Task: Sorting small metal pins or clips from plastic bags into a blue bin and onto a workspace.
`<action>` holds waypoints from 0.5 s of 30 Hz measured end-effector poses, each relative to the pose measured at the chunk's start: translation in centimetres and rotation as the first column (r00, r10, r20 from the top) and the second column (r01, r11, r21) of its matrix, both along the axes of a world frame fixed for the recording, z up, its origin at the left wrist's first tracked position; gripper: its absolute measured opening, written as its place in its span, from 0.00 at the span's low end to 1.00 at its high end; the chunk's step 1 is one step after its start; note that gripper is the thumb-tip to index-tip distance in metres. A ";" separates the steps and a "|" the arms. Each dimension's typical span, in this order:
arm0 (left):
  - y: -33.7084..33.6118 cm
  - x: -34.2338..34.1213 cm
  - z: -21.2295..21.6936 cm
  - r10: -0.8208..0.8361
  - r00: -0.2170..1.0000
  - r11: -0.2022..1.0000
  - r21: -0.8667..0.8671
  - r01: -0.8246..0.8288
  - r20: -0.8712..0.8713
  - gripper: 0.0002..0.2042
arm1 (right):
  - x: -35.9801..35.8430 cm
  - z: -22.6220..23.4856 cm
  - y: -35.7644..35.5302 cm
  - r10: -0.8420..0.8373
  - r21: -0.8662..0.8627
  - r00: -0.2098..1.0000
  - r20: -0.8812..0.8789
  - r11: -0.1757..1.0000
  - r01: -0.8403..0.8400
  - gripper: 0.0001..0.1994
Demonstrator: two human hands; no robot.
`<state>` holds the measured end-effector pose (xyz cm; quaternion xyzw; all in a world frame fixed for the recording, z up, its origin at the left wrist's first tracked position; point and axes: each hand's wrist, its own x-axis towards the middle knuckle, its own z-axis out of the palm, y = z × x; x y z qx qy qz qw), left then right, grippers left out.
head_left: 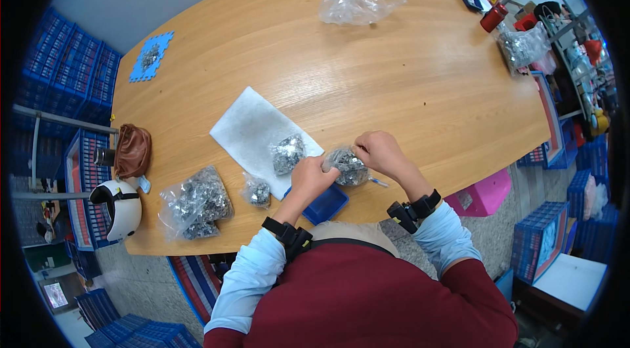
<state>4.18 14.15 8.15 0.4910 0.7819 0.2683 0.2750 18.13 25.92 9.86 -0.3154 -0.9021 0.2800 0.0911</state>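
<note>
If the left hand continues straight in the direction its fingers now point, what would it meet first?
The left hand would probably first meet the clear bag of shiny pieces, which it appears to touch.

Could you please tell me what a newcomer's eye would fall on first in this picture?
Probably the left hand and right hand, at a clear bag of small shiny parts near the front edge of the wooden table. Next might come the white helmet at the table's near left corner, and the bright pink stool on the floor by its near right edge.
</note>
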 end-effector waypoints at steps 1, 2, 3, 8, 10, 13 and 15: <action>-0.2 -0.1 0.0 -0.016 0.999 1.000 -0.005 0.016 0.033 0.13 | 0.0 0.0 -0.1 0.023 0.012 1.000 -0.006 1.000 -0.023 0.09; -0.3 -0.3 0.0 -0.018 0.999 1.000 -0.006 0.018 0.033 0.13 | -0.1 0.0 -0.2 0.021 0.011 1.000 -0.006 1.000 -0.021 0.09; -0.4 -0.5 0.1 -0.041 0.997 0.997 -0.058 0.045 0.071 0.13 | -0.1 0.0 -0.2 0.023 0.015 1.000 -0.014 1.000 -0.023 0.09; -0.9 -0.8 0.0 -0.068 0.991 0.988 -0.133 0.084 0.118 0.14 | -0.1 0.2 -0.6 0.043 0.036 0.998 -0.040 0.998 -0.042 0.09; -0.9 -0.7 0.9 -0.044 0.991 0.987 -0.149 0.062 0.126 0.14 | 0.0 0.1 -0.7 0.057 0.051 0.998 -0.030 0.997 -0.056 0.09; -0.4 -0.1 3.1 0.100 0.995 0.988 -0.116 -0.101 -0.007 0.17 | -0.1 0.3 -0.7 0.063 0.057 0.998 -0.017 0.996 -0.062 0.09; 0.3 0.2 3.3 0.078 0.995 0.997 0.023 -0.076 -0.062 0.16 | -0.3 0.8 -0.9 0.069 0.030 0.997 -0.023 0.997 -0.068 0.09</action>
